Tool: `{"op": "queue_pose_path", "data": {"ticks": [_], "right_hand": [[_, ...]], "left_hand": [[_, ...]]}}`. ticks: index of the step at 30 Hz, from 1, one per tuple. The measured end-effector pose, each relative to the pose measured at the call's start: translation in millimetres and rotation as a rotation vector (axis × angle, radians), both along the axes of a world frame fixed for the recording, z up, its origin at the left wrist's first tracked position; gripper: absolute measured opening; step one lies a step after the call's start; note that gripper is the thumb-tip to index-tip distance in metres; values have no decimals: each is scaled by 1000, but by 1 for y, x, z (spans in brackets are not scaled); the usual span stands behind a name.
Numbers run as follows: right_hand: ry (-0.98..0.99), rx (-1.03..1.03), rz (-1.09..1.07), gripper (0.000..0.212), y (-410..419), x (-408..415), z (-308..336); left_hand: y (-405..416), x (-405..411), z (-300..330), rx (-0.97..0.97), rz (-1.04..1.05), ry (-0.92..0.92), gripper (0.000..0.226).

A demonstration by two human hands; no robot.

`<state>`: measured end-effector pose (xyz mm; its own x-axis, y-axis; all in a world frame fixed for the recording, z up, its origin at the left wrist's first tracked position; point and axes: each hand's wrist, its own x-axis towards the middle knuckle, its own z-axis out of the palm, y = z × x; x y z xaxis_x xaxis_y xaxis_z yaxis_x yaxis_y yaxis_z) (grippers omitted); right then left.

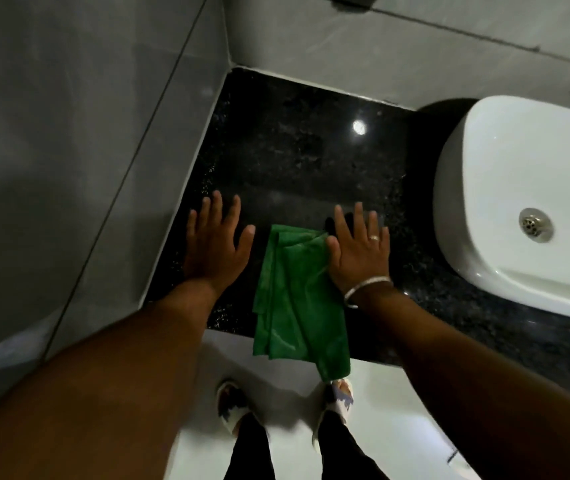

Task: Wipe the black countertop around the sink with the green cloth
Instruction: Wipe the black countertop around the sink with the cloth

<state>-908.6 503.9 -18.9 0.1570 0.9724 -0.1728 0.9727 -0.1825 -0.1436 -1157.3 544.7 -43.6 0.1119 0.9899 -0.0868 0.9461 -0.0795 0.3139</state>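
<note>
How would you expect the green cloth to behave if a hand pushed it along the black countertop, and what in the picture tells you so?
The green cloth is probably floppy: it lies in soft folds and droops over the countertop edge. It likely bunches when pushed unless pressed flat. The polished stone looks slick, so it should slide easily.

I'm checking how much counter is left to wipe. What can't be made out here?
- Sink: its right side is cut off by the head view's edge.
- Countertop under the green cloth and both hands, left hand, right hand: covered.
- Dirt or wetness on the stone: too dark and speckled to tell.
</note>
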Motion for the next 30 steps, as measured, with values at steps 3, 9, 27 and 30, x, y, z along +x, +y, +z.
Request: {"op": "queue_pose_path", "data": {"ticks": [3, 9, 27, 30], "right_hand": [[-21, -54, 27, 59, 26, 12, -19], [-9, -24, 32, 59, 29, 14, -25], [-23, 21, 6, 62, 29, 10, -30], [-35, 12, 7, 64, 29, 9, -30]], "left_hand": [[2, 2, 4, -43, 4, -23, 75], [-69, 83, 26, 108, -138, -110, 71], [-87, -39, 8, -2, -129, 234, 78], [-69, 22, 2, 3, -195, 169, 78]]}}
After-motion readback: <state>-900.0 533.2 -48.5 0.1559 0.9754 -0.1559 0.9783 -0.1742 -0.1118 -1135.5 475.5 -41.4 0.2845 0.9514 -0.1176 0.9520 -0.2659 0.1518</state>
